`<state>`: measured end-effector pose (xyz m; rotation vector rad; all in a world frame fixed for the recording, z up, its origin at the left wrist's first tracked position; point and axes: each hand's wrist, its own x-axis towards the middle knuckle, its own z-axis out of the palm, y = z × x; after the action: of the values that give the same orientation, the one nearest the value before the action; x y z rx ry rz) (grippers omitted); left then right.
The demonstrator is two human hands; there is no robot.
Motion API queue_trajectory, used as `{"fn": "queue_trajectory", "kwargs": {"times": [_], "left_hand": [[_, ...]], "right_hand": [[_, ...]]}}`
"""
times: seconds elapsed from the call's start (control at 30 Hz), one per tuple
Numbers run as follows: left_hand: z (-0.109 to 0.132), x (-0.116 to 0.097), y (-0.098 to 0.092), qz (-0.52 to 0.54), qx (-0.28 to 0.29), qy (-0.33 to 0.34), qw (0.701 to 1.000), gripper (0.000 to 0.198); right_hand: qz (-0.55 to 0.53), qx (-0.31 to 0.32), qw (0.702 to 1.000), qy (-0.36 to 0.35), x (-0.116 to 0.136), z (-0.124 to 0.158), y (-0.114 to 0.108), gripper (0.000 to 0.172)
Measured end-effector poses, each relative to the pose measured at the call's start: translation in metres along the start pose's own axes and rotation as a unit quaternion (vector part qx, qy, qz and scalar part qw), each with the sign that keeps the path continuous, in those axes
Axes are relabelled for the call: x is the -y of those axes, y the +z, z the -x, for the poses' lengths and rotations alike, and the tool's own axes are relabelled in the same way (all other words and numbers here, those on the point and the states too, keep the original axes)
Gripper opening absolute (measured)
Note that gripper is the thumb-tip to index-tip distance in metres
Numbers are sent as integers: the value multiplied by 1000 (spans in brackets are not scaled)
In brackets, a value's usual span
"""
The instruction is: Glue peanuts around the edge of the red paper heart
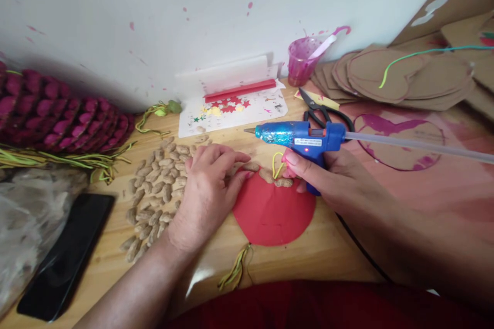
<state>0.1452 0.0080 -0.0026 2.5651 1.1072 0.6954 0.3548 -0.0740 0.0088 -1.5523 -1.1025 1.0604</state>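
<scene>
My right hand (328, 175) is wrapped round the handle of a blue hot glue gun (304, 136), whose nozzle points left and whose clear glue stick sticks out behind. Below the gun lies a red heart-like or rounded piece (276, 216) with a yellow string loop (277, 164) at its top and a yellow-green tassel (237, 267) at its bottom. Peanuts (284, 182) in the shell line its upper edge. My left hand (210, 180) is closed at the upper left edge, thumb and fingers pinching a peanut (240, 181) that they partly hide.
Loose peanuts (154, 190) spread left of my left hand. Behind are a paper sheet with red stars (231, 105), black-handled scissors (324, 110), a purple-stained cup (303, 64) and stacked cardboard shapes (393, 74). A phone (65, 257) lies at left; a black cord (363, 249) runs at right.
</scene>
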Motion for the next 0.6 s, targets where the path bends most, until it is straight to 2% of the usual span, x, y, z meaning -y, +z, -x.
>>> {"fn": "queue_trajectory", "kwargs": {"times": [0.2, 0.6], "left_hand": [[1, -4, 1, 52, -6, 14, 999, 14], [2, -5, 7, 42, -18, 27, 999, 19]], "right_hand": [[10, 3, 1000, 8, 1, 0, 0, 31], [13, 21, 1000, 13, -1, -1, -1, 35]]}}
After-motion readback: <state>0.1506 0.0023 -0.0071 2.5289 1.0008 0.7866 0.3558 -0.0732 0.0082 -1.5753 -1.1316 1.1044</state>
